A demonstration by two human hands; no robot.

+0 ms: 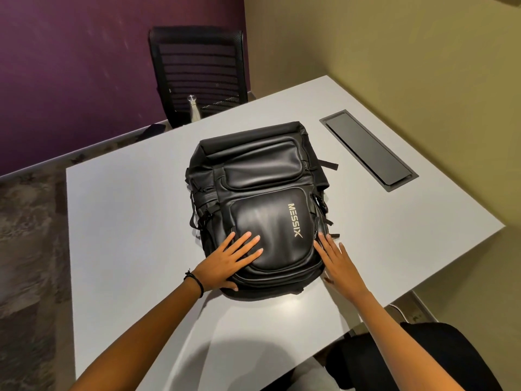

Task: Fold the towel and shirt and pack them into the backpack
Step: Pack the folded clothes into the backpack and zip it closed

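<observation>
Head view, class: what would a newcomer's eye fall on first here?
The black backpack lies flat in the middle of the white table, its MESSIX lettering facing up. The left hand and right hand rest open on its near end. A black chair stands beyond the table's far edge.

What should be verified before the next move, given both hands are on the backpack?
1. Black leather-look backpack lies flat, front up, on the white table: ok.
2. Left hand rests flat on the backpack's lower front pocket, holding nothing: ok.
3. Right hand touches the backpack's right edge with straight fingers, holding nothing: ok.
4. Towel and shirt within sight: not ok, neither shows.
5. Main compartment zipped or open: cannot tell.
</observation>
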